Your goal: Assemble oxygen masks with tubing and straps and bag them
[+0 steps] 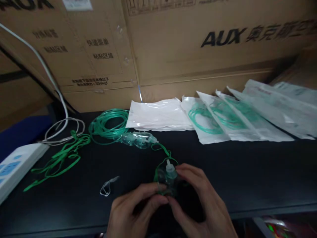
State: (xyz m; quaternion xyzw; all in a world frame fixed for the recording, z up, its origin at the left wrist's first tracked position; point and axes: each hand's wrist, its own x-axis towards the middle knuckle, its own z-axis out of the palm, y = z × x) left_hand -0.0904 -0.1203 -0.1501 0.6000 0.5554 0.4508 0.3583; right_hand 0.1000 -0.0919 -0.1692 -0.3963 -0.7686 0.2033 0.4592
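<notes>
Both hands hold a clear green-tinted oxygen mask point(170, 177) above the front part of the black table. Its whitish connector points up and away from me. My left hand point(137, 206) pinches the lower left rim between thumb and fingers. On the other side, my right hand point(201, 201) has its fingertips by the connector and its thumb at the lower edge. A green elastic strap point(166, 152) trails from behind the mask toward other clear masks point(140, 139) lying further back. Parts of the held mask are hidden by my fingers.
Coiled green tubing point(109, 124) lies at the back, beside white packets point(159, 115) and bagged tubing sets point(208, 120). Loose green straps point(65, 153), a clear plastic scrap point(107, 186) and a white power strip point(21, 165) are on the left. Cardboard boxes point(173, 62) stand behind.
</notes>
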